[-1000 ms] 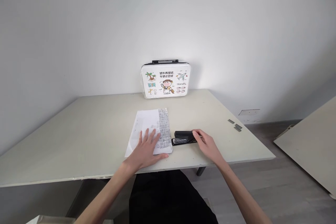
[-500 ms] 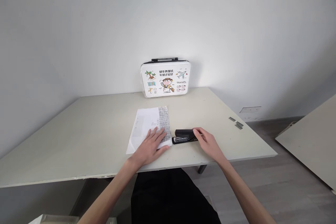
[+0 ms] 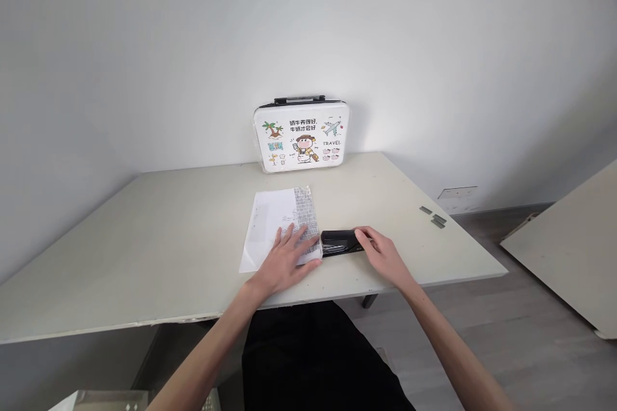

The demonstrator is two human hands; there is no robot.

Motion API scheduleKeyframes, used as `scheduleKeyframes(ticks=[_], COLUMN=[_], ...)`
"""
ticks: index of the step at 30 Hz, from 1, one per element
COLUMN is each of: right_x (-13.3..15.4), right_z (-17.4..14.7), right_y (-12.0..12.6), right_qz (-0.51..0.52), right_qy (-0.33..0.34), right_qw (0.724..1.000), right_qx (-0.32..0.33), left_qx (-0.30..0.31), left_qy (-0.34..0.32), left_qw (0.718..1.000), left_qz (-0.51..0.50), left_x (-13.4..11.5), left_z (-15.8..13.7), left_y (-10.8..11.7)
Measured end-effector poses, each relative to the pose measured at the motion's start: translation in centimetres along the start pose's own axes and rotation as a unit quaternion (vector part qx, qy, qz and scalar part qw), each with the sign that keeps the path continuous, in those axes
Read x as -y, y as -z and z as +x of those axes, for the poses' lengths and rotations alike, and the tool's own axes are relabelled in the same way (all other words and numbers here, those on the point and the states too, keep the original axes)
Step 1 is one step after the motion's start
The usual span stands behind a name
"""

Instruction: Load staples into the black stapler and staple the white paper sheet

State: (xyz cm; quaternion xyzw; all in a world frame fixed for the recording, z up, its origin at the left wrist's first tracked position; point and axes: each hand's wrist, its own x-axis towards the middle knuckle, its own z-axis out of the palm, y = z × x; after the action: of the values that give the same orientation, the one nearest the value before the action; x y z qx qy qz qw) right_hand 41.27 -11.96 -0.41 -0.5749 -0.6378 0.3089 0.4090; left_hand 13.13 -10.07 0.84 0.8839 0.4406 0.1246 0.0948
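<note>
A white sheaf of paper (image 3: 263, 226) with a printed grey band on its right side lies on the table. My left hand (image 3: 285, 262) rests flat on it, fingers spread, near its lower right corner. A black stapler (image 3: 338, 239) lies on its base just right of the paper. The paper's right edge sits at the stapler's front end, over the tip of its base. My right hand (image 3: 384, 255) is closed around the stapler's rear end, with the thumb on top.
A white case (image 3: 301, 138) with cartoon prints and a black handle stands against the wall. Several strips of staples (image 3: 438, 221) lie near the right edge of the pale table (image 3: 193, 231). Another pale board (image 3: 573, 237) is at the far right.
My left hand and the paper have shifted right, so the paper's edge now covers the front tip of the stapler's base. My right hand still holds the stapler. The view tilted slightly.
</note>
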Motion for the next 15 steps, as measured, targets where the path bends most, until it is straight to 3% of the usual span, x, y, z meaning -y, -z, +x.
scheduleKeyframes(ticks=[15], right_x=[0.63], right_z=[0.15], right_y=[0.59], right_qz=[0.004], right_qy=[-0.012], right_qw=[1.0], right_qx=[0.014], left_qx=[-0.001], left_qy=[0.038], left_qw=[0.999], left_qz=[0.012], left_x=[-1.02], left_z=[0.46], left_y=[-0.69])
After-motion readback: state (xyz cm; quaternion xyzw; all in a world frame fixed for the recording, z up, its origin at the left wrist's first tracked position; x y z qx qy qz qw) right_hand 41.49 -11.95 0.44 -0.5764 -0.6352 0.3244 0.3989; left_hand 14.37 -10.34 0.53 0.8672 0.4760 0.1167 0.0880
